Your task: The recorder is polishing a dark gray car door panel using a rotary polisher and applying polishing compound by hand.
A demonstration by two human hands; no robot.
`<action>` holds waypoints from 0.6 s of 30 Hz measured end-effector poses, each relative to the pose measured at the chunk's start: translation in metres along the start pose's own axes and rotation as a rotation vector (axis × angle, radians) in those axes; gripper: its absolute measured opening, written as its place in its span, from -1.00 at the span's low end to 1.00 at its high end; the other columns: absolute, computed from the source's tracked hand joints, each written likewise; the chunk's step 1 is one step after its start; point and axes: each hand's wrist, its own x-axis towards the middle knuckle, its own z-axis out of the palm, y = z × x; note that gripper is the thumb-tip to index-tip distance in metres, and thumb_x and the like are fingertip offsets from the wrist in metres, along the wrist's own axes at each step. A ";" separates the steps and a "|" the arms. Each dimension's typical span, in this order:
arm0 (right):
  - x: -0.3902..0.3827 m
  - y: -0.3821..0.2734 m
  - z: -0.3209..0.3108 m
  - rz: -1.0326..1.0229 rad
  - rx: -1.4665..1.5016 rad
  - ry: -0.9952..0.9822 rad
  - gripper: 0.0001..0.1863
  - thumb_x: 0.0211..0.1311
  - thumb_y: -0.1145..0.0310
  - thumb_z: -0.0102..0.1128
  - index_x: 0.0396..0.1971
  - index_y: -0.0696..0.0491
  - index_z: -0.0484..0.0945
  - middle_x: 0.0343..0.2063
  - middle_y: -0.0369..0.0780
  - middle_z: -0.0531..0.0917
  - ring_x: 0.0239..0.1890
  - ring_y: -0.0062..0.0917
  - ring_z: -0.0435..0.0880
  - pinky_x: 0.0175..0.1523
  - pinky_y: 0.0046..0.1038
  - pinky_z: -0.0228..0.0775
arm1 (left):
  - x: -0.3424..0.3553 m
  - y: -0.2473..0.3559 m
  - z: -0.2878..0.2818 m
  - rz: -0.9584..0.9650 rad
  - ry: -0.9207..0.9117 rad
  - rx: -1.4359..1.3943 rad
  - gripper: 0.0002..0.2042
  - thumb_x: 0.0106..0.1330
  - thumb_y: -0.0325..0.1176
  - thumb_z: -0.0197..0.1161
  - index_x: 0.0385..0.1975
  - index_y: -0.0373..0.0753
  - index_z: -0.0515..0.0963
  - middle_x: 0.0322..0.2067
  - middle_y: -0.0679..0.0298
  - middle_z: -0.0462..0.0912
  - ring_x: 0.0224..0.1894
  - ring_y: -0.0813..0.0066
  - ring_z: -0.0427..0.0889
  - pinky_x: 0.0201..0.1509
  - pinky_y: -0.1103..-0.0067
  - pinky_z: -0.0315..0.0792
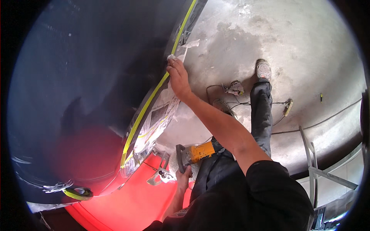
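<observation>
A dark glossy curved panel (88,65), like a vehicle's bodywork, fills the left side. Yellow-green masking tape (148,101) runs down its edge, with newspaper (158,111) fixed along it. My right hand (179,77) reaches up to the taped edge, its fingers closed on a small white wad (171,57) pressed at the tape; cloth or paper, I cannot tell. Low in front of me, my left hand (184,175) grips a yellow and black power polisher (202,152) by its front handle. The polisher lies across my thigh. Its pad is mostly hidden.
White smears (58,187) mark the panel's lower part, beside a taped fitting (78,193). A red surface (133,196) glows below. Cables and a power strip (288,107) lie on the concrete floor. A metal frame (313,169) stands at the right.
</observation>
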 end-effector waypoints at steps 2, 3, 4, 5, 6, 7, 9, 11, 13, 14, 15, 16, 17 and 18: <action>-0.025 0.000 0.004 0.254 0.244 -0.041 -0.62 0.45 0.43 0.06 0.11 0.32 0.63 0.13 0.02 0.66 0.20 -0.23 0.64 0.35 -0.40 0.39 | 0.001 -0.006 -0.009 0.005 0.014 -0.005 -0.70 0.45 -0.14 0.47 -0.36 -0.22 0.59 -0.61 0.36 0.56 -0.59 0.59 0.49 -0.47 0.56 0.36; -0.032 -0.001 0.001 0.515 0.478 -0.073 -0.62 0.45 0.42 0.05 0.11 0.32 0.62 0.13 0.02 0.67 0.21 -0.23 0.63 0.35 -0.38 0.39 | 0.004 -0.009 -0.012 0.003 0.020 0.000 -0.69 0.45 -0.14 0.47 -0.37 -0.22 0.58 -0.61 0.36 0.56 -0.59 0.58 0.49 -0.47 0.56 0.36; -0.029 0.001 -0.001 0.515 0.476 -0.076 -0.62 0.45 0.42 0.05 0.11 0.32 0.62 0.13 0.02 0.67 0.21 -0.23 0.63 0.35 -0.38 0.39 | 0.007 -0.011 -0.016 0.002 0.020 -0.003 -0.69 0.45 -0.14 0.47 -0.37 -0.22 0.58 -0.61 0.36 0.56 -0.59 0.58 0.49 -0.47 0.56 0.36; -0.021 0.005 -0.001 0.510 0.543 -0.019 -0.62 0.46 0.42 0.04 0.11 0.31 0.63 0.11 0.01 0.67 0.18 -0.25 0.64 0.32 -0.38 0.41 | 0.009 -0.012 -0.021 0.006 0.019 -0.010 -0.71 0.45 -0.20 0.45 -0.42 -0.22 0.54 -0.63 0.33 0.54 -0.61 0.56 0.46 -0.49 0.53 0.32; -0.016 0.008 -0.001 0.503 0.607 0.036 -0.62 0.46 0.41 0.04 0.11 0.30 0.63 0.10 -0.01 0.68 0.14 -0.27 0.65 0.29 -0.38 0.42 | 0.012 -0.013 -0.021 0.011 0.016 -0.020 -0.71 0.45 -0.27 0.43 -0.46 -0.21 0.50 -0.64 0.30 0.53 -0.62 0.53 0.44 -0.50 0.50 0.28; -0.025 -0.002 0.005 0.509 0.609 0.029 -0.62 0.46 0.41 0.04 0.11 0.30 0.63 0.10 -0.01 0.68 0.14 -0.27 0.65 0.29 -0.38 0.42 | 0.014 -0.015 -0.026 0.007 0.024 -0.025 -0.71 0.45 -0.27 0.43 -0.46 -0.21 0.50 -0.64 0.30 0.53 -0.62 0.53 0.44 -0.50 0.50 0.28; -0.054 -0.021 0.016 0.372 0.282 -0.080 -0.62 0.47 0.40 0.01 0.09 0.29 0.64 0.02 -0.04 0.69 0.05 -0.35 0.65 0.22 -0.40 0.42 | 0.018 -0.019 -0.034 -0.029 0.046 -0.039 -0.71 0.45 -0.27 0.43 -0.47 -0.21 0.50 -0.65 0.30 0.52 -0.62 0.52 0.44 -0.50 0.50 0.28; -0.069 -0.025 0.018 0.368 0.270 -0.105 -0.63 0.48 0.40 0.01 0.08 0.29 0.65 -0.01 -0.04 0.69 0.01 -0.34 0.65 0.20 -0.40 0.43 | 0.019 -0.022 -0.043 -0.036 0.057 -0.055 -0.71 0.45 -0.27 0.42 -0.47 -0.21 0.50 -0.65 0.30 0.52 -0.62 0.52 0.44 -0.50 0.50 0.28; -0.065 -0.015 0.014 0.350 0.247 -0.121 -0.64 0.49 0.39 0.01 0.07 0.28 0.65 -0.04 -0.03 0.68 -0.03 -0.33 0.65 0.17 -0.39 0.43 | 0.022 -0.021 -0.044 -0.035 0.050 -0.068 -0.71 0.45 -0.27 0.42 -0.46 -0.21 0.50 -0.65 0.29 0.52 -0.62 0.52 0.44 -0.50 0.50 0.28; -0.049 -0.004 0.012 0.495 0.455 -0.016 -0.64 0.49 0.40 -0.01 0.08 0.27 0.63 -0.02 -0.07 0.70 -0.01 -0.37 0.67 0.18 -0.40 0.48 | 0.024 -0.020 -0.042 -0.022 0.033 -0.070 -0.72 0.45 -0.27 0.41 -0.46 -0.21 0.50 -0.65 0.29 0.52 -0.63 0.51 0.44 -0.50 0.50 0.27; -0.043 0.000 0.015 0.647 0.668 0.085 -0.65 0.50 0.40 -0.03 0.09 0.25 0.61 0.00 -0.10 0.72 0.01 -0.41 0.70 0.18 -0.40 0.52 | 0.025 -0.020 -0.043 -0.013 0.027 -0.073 -0.72 0.45 -0.28 0.41 -0.46 -0.20 0.49 -0.66 0.29 0.52 -0.63 0.51 0.44 -0.50 0.50 0.27; -0.051 -0.003 0.020 0.454 0.286 0.037 -0.66 0.49 0.39 0.04 0.07 0.28 0.62 -0.06 -0.02 0.64 -0.05 -0.27 0.63 0.11 -0.38 0.44 | 0.027 -0.019 -0.043 -0.013 0.028 -0.077 -0.72 0.45 -0.28 0.41 -0.46 -0.20 0.49 -0.66 0.29 0.52 -0.63 0.51 0.44 -0.50 0.50 0.27; -0.063 -0.007 0.021 0.453 0.284 0.033 -0.66 0.49 0.39 0.04 0.07 0.28 0.62 -0.06 -0.02 0.64 -0.05 -0.27 0.63 0.11 -0.38 0.44 | 0.030 -0.018 -0.043 -0.008 0.027 -0.067 -0.72 0.45 -0.28 0.41 -0.46 -0.20 0.49 -0.66 0.29 0.52 -0.64 0.51 0.43 -0.51 0.50 0.27; -0.080 -0.008 0.022 0.129 0.092 -0.058 -0.67 0.47 0.42 0.04 0.07 0.29 0.61 -0.06 -0.03 0.63 -0.02 -0.25 0.62 0.14 -0.37 0.44 | 0.031 -0.018 -0.043 -0.003 0.028 -0.057 -0.72 0.45 -0.29 0.42 -0.46 -0.20 0.48 -0.66 0.29 0.51 -0.64 0.51 0.43 -0.51 0.49 0.27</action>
